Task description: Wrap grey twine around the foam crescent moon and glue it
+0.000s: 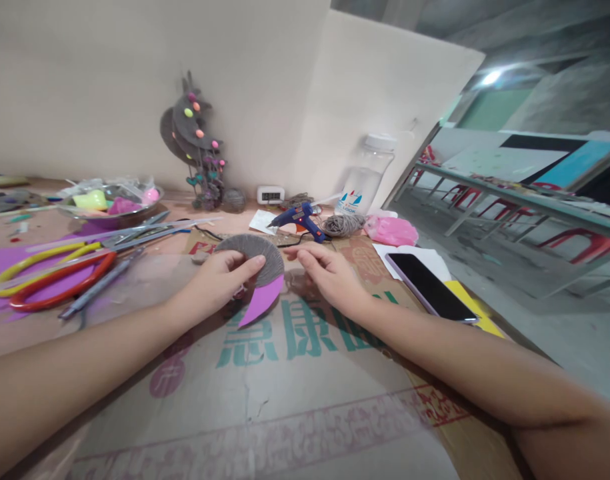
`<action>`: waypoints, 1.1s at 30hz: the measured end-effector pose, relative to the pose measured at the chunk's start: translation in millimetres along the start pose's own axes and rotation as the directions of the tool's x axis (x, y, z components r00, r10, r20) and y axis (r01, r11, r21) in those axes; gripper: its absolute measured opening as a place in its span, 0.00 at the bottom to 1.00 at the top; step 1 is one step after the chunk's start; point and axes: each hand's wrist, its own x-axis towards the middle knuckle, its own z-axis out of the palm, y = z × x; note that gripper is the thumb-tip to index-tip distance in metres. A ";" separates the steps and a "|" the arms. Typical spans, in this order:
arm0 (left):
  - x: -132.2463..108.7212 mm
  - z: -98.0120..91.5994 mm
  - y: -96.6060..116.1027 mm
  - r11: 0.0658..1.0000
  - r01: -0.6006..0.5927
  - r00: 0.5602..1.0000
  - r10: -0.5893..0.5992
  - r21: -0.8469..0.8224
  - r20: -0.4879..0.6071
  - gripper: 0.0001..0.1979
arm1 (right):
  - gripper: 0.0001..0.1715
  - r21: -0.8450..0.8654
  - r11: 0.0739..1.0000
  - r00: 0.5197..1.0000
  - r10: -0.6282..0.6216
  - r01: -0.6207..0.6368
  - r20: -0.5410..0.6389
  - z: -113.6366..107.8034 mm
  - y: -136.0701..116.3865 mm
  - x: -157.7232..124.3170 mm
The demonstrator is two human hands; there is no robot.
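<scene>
My left hand (225, 280) grips a crescent piece (267, 257) between thumb and fingers. Grey yarn covers its upper part, and its lower tip is bare purple (265, 300). My right hand (327, 270) is just right of the crescent, its thumb and fingertips drawn together; whatever they may hold is too small to make out. Under both hands lies a printed cardboard sheet (305, 407). Behind them a blue glue gun (299, 217) rests near a ball of grey yarn (343, 225).
At left are red-handled scissors (65, 290), yellow-handled scissors (39, 260), a pen (102, 283) and a bowl (109, 213) of supplies. A yarn moon decoration (192, 133), timer (271, 195) and bottle (367, 177) stand behind. A phone (429, 287) and pink bundle (392, 230) lie right.
</scene>
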 end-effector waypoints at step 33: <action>-1.1 2.0 -6.2 0.976 -0.071 0.995 0.083 -0.207 0.047 0.12 | 0.16 0.204 0.968 0.989 0.144 -0.144 0.016 5.0 0.1 -1.4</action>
